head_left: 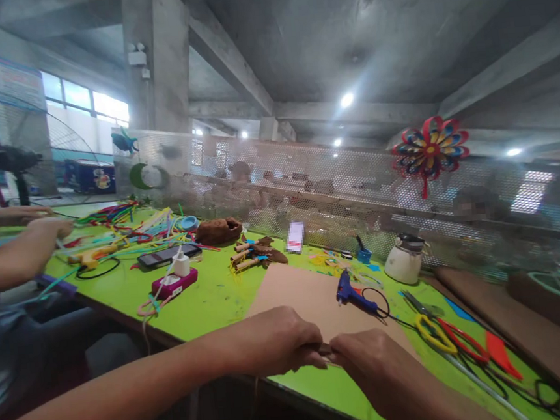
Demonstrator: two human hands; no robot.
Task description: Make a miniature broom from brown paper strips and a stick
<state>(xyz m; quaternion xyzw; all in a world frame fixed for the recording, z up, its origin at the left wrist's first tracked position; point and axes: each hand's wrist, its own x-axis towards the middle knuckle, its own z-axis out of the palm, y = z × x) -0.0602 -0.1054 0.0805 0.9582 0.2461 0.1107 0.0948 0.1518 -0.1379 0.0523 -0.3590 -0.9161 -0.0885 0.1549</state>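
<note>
My left hand (284, 340) and my right hand (374, 362) meet over the near edge of the table, fingers closed. Between their fingertips both pinch a small brown piece (325, 349), mostly hidden, so its exact kind does not show. Beneath and beyond them a sheet of tan cardboard (291, 287) lies flat on the green tabletop (219, 300). On the cardboard rests a blue glue gun (355, 297), just past my right hand. Farther right are yellow-handled scissors (432, 332) and red-handled scissors (465, 341).
A magenta power strip (174, 283) with a white plug and a phone (166, 256) lie left. Bundled brown pieces (257, 254) and a cream jug (405, 261) stand farther back, before a perforated panel (278, 184). A co-worker's arm (19, 252) reaches in at left.
</note>
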